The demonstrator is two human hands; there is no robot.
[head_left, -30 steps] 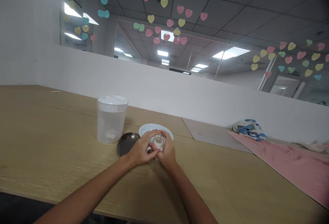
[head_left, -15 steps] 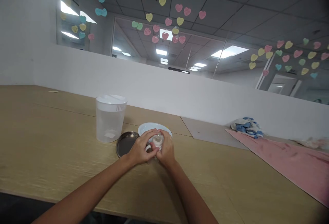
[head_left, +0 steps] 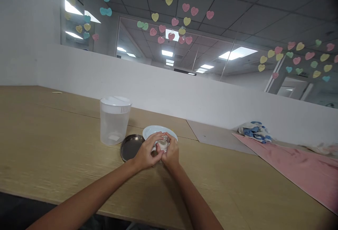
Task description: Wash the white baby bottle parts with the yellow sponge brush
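Note:
Both hands are wrapped round a small white container with a clear, rounded top (head_left: 163,144). From the left side my left hand (head_left: 148,152) curls about it, thumb reaching in front. On the other side my right hand (head_left: 171,152) closes round it, and the fingertips of the two hands nearly meet over the top. Much of the container is hidden by the fingers. Just behind the hands lies a pale blue-white oval plate (head_left: 153,129). A dark round metal pan (head_left: 131,148) sits left of my left hand.
A translucent plastic bucket (head_left: 114,126) with a white rim stands behind the pan. A pink cloth (head_left: 287,163) covers the table's right side, with a crumpled blue-and-white cloth (head_left: 255,132) at its back corner. The white wall (head_left: 158,92) borders the wooden table (head_left: 79,159).
The view has shifted slightly. Both hands keep their hold; the container's clear top has tilted or turned a little between the fingers.

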